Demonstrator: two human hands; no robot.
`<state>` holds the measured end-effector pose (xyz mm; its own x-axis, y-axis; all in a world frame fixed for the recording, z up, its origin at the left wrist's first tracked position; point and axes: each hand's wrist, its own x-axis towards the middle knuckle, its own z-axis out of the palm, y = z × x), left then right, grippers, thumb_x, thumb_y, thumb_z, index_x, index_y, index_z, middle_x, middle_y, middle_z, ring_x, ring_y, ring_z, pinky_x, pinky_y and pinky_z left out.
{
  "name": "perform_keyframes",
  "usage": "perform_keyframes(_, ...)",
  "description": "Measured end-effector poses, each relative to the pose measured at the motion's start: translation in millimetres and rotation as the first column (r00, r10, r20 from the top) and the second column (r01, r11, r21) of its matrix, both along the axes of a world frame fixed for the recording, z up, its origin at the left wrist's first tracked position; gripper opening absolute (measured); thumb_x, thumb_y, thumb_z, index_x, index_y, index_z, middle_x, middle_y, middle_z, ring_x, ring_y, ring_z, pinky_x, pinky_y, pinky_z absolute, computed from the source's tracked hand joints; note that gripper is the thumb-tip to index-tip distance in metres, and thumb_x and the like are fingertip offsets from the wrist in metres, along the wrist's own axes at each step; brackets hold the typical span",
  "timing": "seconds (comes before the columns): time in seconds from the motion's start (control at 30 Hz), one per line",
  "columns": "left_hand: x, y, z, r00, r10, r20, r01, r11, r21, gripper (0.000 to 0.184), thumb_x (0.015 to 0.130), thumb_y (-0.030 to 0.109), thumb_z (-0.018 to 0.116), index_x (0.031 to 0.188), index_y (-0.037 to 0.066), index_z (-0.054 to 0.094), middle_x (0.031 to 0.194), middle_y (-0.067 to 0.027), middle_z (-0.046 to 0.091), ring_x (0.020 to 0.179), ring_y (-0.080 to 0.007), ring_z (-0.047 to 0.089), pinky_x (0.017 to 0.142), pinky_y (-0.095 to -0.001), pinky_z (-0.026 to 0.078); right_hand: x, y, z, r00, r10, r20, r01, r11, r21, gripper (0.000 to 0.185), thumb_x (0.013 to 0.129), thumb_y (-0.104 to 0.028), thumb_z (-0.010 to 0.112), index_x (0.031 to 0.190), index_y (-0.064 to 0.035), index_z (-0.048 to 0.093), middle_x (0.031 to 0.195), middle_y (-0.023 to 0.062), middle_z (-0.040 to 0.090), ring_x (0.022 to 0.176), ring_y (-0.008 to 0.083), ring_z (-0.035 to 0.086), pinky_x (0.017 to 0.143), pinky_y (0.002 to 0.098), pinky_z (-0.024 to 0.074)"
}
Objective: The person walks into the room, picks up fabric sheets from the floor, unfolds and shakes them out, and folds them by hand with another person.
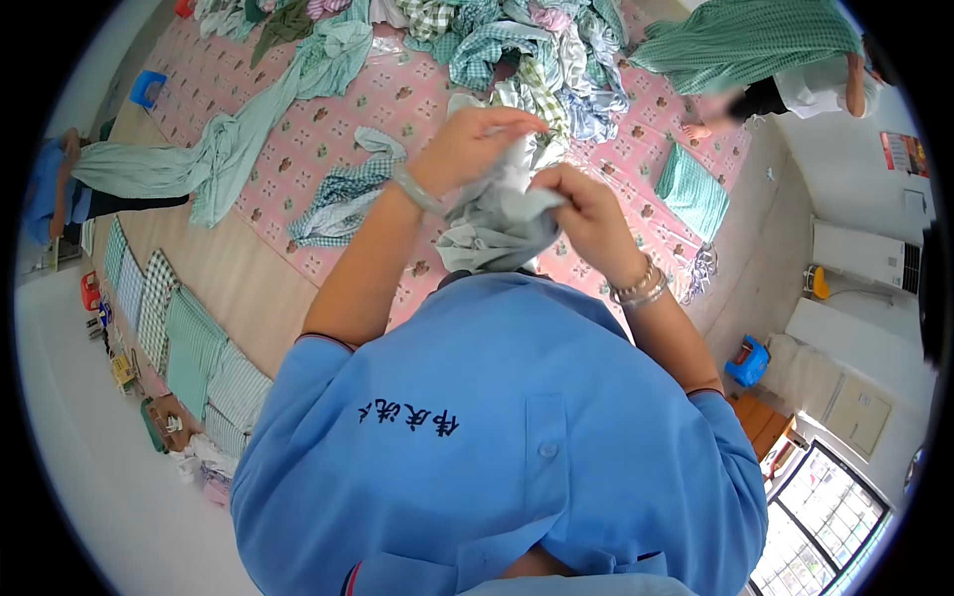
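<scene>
A bunched pale grey-green cloth (487, 233) hangs in front of my body, partly blurred by motion. My left hand (467, 149), with a pale bangle on its wrist, is above the cloth, fingers pinched together on its upper part. Lower and to the right, my right hand (593, 214) has thumb and bent fingers closed on the cloth's edge. The wrist there carries bracelets. Where the cloth's lower end rests is hidden by my blue shirt (477, 417).
A pink patterned floor sheet (308, 209) bears a large heap of checked fabrics (497, 50) and a checked cloth (343, 204). Folded cloths (194, 338) lie at left. Two other people hold long green cloths at both sides. A blue stool (747, 360) stands right.
</scene>
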<state>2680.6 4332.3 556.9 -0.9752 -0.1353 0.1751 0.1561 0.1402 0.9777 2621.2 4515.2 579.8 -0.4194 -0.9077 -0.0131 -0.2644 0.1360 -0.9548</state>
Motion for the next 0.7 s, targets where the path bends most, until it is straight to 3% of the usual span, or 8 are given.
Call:
perform_keyframes(0.07,-4,25,2,0.997,-0.035,-0.065,0.038,0.998,0.048,0.024,0.084,0.017,0.047,0.101,0.002,0.055,0.085,-0.0049,0.058,0.075,-0.0087,0.052,0.063,-0.0204,0.042,-3,-3,-6,0.993,-0.070,0.093,0.073,0.997,-0.023,0.025,0.072,0.006,0.041,0.093,-0.0033,0.049,0.077,0.0033,0.056,0.070,0.0067,0.051,0.060,0.0205,0.0404)
perform_keyframes(0.13,-3,39,-5,0.999,-0.012,0.034,-0.005,0.895,0.447,0.023,0.083,0.015,0.048,0.102,0.003,0.054,0.080,-0.0036,0.058,0.069,-0.0051,0.051,0.057,-0.0173,0.041,-2,-5,-9,0.931,-0.120,0.345,0.182,0.971,-0.153,0.021,0.076,0.004,0.041,0.094,-0.0019,0.048,0.078,0.0018,0.055,0.070,0.0045,0.050,0.059,0.0177,0.0391)
perform_keyframes(0.23,2,47,-9,0.985,0.071,0.157,-0.146,0.830,0.539,0.023,0.080,0.013,0.053,0.100,0.004,0.054,0.070,-0.0015,0.056,0.062,-0.0042,0.049,0.052,-0.0172,0.039,4,-4,-9,0.893,-0.216,0.396,0.251,0.967,-0.040,0.023,0.077,0.003,0.043,0.100,-0.0005,0.047,0.079,0.0028,0.055,0.072,0.0053,0.050,0.060,0.0177,0.0396)
perform_keyframes(0.37,14,54,-8,0.975,0.190,0.118,-0.209,0.963,0.171,0.023,0.082,0.015,0.051,0.101,0.004,0.053,0.062,0.0025,0.051,0.055,-0.0020,0.044,0.048,-0.0170,0.035,2,-1,-21,0.852,-0.247,0.461,0.188,0.967,0.171,0.026,0.078,0.001,0.043,0.103,-0.0010,0.046,0.080,0.0022,0.056,0.074,0.0055,0.052,0.060,0.0180,0.0400)
perform_keyframes(0.43,20,52,-7,0.983,0.182,-0.039,-0.185,0.973,-0.137,0.023,0.080,0.014,0.053,0.101,0.004,0.052,0.058,0.0027,0.049,0.053,-0.0030,0.042,0.047,-0.0177,0.034,7,1,-33,0.549,-0.182,0.816,0.180,0.979,0.098,0.028,0.078,-0.001,0.045,0.106,-0.0016,0.046,0.079,0.0006,0.055,0.070,0.0058,0.052,0.057,0.0183,0.0401)
perform_keyframes(0.47,19,51,-8,0.981,0.178,-0.074,-0.190,0.957,-0.217,0.025,0.078,0.013,0.055,0.101,0.004,0.051,0.058,0.0020,0.048,0.050,-0.0046,0.043,0.047,-0.0183,0.035,8,2,-35,0.556,-0.196,0.808,0.170,0.978,0.121,0.023,0.078,-0.004,0.047,0.100,-0.0029,0.048,0.076,-0.0006,0.055,0.066,0.0059,0.052,0.055,0.0183,0.0398)
perform_keyframes(0.57,24,53,-8,0.975,0.220,0.014,-0.219,0.975,-0.033,0.023,0.077,0.014,0.056,0.097,0.004,0.052,0.066,-0.0032,0.053,0.055,-0.0078,0.048,0.051,-0.0213,0.039,5,7,-42,0.700,-0.197,0.686,0.191,0.978,0.086,0.014,0.078,-0.007,0.050,0.092,-0.0042,0.050,0.075,-0.0009,0.054,0.066,0.0061,0.051,0.056,0.0183,0.0401)
perform_keyframes(0.7,33,60,-42,0.971,0.240,-0.006,-0.227,0.926,0.301,0.020,0.078,0.016,0.055,0.092,0.004,0.052,0.076,-0.0021,0.053,0.066,-0.0072,0.050,0.059,-0.0211,0.040,7,3,-37,0.612,-0.239,0.754,0.306,0.951,0.053,0.007,0.078,-0.009,0.050,0.085,-0.0055,0.051,0.075,-0.0008,0.054,0.067,0.0055,0.050,0.057,0.0178,0.0393)
